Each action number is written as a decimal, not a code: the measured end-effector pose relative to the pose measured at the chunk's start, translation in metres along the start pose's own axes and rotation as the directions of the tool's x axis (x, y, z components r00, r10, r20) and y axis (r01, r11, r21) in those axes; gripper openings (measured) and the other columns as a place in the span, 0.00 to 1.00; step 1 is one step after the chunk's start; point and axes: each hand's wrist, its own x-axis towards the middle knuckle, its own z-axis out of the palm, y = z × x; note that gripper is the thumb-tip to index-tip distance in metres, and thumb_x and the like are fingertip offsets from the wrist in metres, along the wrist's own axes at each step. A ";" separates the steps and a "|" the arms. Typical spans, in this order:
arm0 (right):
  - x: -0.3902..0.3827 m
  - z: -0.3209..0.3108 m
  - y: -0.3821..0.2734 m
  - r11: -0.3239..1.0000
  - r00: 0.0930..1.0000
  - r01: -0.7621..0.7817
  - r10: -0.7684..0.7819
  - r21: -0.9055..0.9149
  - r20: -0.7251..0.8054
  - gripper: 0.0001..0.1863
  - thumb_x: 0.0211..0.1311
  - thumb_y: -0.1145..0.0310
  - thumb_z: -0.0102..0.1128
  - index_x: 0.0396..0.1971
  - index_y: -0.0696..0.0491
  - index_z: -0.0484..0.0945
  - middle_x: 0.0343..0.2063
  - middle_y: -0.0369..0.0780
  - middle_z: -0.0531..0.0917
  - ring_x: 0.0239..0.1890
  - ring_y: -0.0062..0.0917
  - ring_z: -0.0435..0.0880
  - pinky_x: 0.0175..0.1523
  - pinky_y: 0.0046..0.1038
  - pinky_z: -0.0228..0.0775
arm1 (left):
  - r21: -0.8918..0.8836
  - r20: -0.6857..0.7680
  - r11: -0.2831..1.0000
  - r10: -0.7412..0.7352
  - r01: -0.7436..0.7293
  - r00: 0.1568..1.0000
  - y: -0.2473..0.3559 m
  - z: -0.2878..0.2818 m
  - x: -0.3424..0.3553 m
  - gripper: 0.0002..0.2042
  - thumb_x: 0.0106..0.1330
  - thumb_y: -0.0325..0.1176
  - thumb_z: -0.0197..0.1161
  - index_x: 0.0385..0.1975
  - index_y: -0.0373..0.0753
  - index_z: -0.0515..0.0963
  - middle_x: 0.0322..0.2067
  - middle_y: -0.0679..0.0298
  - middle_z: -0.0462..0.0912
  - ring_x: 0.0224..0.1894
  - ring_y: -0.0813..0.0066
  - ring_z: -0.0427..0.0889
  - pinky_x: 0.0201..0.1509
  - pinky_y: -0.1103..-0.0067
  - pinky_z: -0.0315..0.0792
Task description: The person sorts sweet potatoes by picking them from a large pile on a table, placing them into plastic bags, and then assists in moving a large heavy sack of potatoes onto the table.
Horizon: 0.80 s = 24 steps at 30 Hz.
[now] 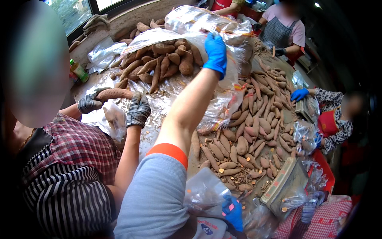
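Clear plastic film (pixel 157 37): upper middle of the table (pixel 149 133), draped partly over a heap of sweet potatoes (pixel 161 59). In left hand (pixel 215 51), blue glove, arm stretched far out: edge of the film, fingers closed on it. Under and in front of the film: brown, soil-dusted roots, piled loose, some down toward mid-table. More film beside left forearm, red and yellow marks along the edge; can't tell if same piece.

Right hand (pixel 232 211): blue glove too, low, near own body, pinkish patches at the fingers. Can't tell if gripping anything. Just beside it: clear bag (pixel 205 185).

Just past left hand: big bulging clear bag (pixel 211 20). Right of left forearm: wide spread of loose sweet potatoes, a few orange cut faces, small bits mixed in toward the near side. At its lower right: boxy metal-topped unit (pixel 284 185), then red crate (pixel 326 171) with clear plastic by it.

To the left: co-worker (pixel 83 137), plaid apron, striped gloves, one long root (pixel 115 94) between both hands. Beyond: crumpled white plastic (pixel 104 53), green-capped bottle (pixel 79 72), window (pixel 69 16).

Far right: co-worker in spotted sleeves (pixel 332 119), blue glove at pile edge. Upper right: co-worker in checked apron (pixel 276 34), dark gloves. Lower right: red-and-white checked garment (pixel 318 221), striped glove near clear plastic.
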 end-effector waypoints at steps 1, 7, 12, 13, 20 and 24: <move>0.003 0.000 -0.001 1.000 1.000 -0.010 0.010 0.027 0.001 0.17 0.59 0.61 0.46 0.38 0.61 0.72 0.17 0.40 0.76 0.08 0.14 0.57 0.13 0.18 0.49 | 0.050 0.010 0.999 -0.010 0.009 1.000 0.005 -0.004 -0.010 0.05 0.56 0.26 0.46 0.25 0.34 0.69 0.19 0.68 0.67 0.23 0.83 0.62 0.27 0.83 0.60; 0.018 0.011 -0.007 0.992 0.999 -0.050 0.051 -0.118 0.005 0.18 0.59 0.62 0.43 0.40 0.62 0.70 0.14 0.37 0.72 0.08 0.16 0.56 0.13 0.19 0.47 | 0.092 0.097 0.950 -0.305 0.297 0.947 0.112 -0.061 -0.157 0.06 0.58 0.27 0.47 0.21 0.34 0.67 0.17 0.71 0.64 0.22 0.86 0.61 0.25 0.83 0.60; 0.030 0.013 -0.015 0.983 0.992 -0.116 0.108 -0.142 -0.065 0.18 0.58 0.61 0.46 0.38 0.62 0.72 0.17 0.38 0.75 0.07 0.14 0.55 0.12 0.18 0.46 | 0.020 0.664 0.971 0.166 -0.240 0.729 0.093 -0.055 -0.173 0.03 0.50 0.26 0.48 0.20 0.34 0.68 0.16 0.53 0.69 0.21 0.67 0.72 0.28 0.73 0.67; 0.034 0.011 -0.014 0.984 0.990 -0.107 0.093 -0.140 -0.105 0.19 0.58 0.60 0.46 0.38 0.62 0.72 0.17 0.38 0.75 0.07 0.14 0.57 0.12 0.19 0.48 | 0.160 0.562 0.975 0.038 -0.153 0.826 0.064 -0.044 -0.148 0.03 0.49 0.26 0.48 0.20 0.33 0.67 0.16 0.49 0.67 0.21 0.63 0.71 0.27 0.73 0.66; 0.022 0.004 -0.026 0.989 0.991 0.011 -0.030 -0.147 -0.128 0.21 0.56 0.57 0.49 0.38 0.61 0.72 0.17 0.38 0.76 0.07 0.14 0.59 0.11 0.19 0.52 | 0.392 0.550 0.880 0.011 -0.270 0.835 -0.037 0.007 -0.088 0.21 0.53 0.33 0.55 0.46 0.33 0.65 0.41 0.49 0.72 0.43 0.54 0.71 0.48 0.71 0.65; 0.026 0.013 -0.025 0.988 0.985 -0.004 -0.023 -0.156 -0.170 0.20 0.57 0.57 0.49 0.38 0.60 0.73 0.17 0.38 0.76 0.08 0.13 0.57 0.12 0.19 0.51 | 0.432 0.681 0.886 -0.197 -0.170 0.705 -0.059 -0.065 -0.208 0.38 0.52 0.35 0.57 0.60 0.31 0.44 0.56 0.44 0.55 0.59 0.51 0.55 0.61 0.69 0.51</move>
